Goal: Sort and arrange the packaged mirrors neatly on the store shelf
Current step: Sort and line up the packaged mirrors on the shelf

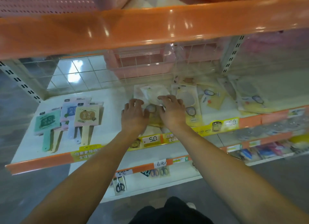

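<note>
On the white shelf [110,96] lies a stack of pale yellow packaged mirrors [151,94] in clear wrap, at the middle. My left hand [133,114] lies on the stack's left side with fingers spread. My right hand [172,110] rests on its right side, fingers spread over the top pack. More packaged mirrors [187,98] lie to the right, with loose ones [249,96] slanted further right. Three hand mirrors with handles [66,121], green, blue and yellow, lie in packs at the left.
An orange shelf edge [150,24] hangs low overhead. Pink wire baskets [150,61] stand behind the back grid. The shelf's front rail carries price tags [151,139]. Lower shelves hold scissors [120,185] and small packs [267,152].
</note>
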Demonstrator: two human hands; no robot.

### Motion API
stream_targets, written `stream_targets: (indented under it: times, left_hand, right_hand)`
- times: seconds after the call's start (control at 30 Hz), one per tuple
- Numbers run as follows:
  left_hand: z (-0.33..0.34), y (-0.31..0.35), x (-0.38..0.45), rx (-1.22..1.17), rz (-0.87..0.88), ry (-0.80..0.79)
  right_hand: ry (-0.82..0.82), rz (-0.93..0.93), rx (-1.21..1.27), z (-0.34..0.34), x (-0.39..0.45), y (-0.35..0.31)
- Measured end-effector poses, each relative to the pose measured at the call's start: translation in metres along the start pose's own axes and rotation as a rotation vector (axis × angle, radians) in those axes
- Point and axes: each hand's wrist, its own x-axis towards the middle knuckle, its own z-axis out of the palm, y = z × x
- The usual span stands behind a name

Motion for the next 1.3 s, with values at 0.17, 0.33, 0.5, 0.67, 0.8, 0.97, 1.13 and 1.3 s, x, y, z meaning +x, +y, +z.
stream_targets:
  times: [0.17,0.33,0.5,0.67,0.8,0.97,1.13,1.3]
  left_hand:
    - [0.030,0.072,0.017,-0.014,0.093,-0.014]
    - [0.067,0.145,0.026,-0.049,0.180,-0.013]
    - [0.095,0.189,0.025,-0.047,0.185,-0.031]
    - [0.109,0.207,0.024,-0.002,0.158,-0.022]
    - [0.113,0.211,0.023,0.015,0.152,-0.020]
    - [0.111,0.206,0.023,0.032,0.138,-0.031]
    - [0.106,0.196,0.027,0.042,0.112,-0.040]
    - [0.092,0.174,0.027,0.045,0.070,-0.013]
  right_hand:
    - [0.174,0.039,0.014,-0.041,0.005,0.061]
    - [0.281,0.108,0.012,-0.084,0.020,0.146]
    - [0.322,0.194,-0.069,-0.116,0.034,0.225]
    - [0.234,0.342,-0.207,-0.141,0.048,0.281]
    - [-0.120,0.532,-0.252,-0.143,0.055,0.301]
    - [-0.173,0.496,-0.264,-0.141,0.053,0.305]
    - [-0.107,0.463,-0.323,-0.137,0.054,0.301]
    - [-0.068,0.271,-0.199,-0.109,0.047,0.238]
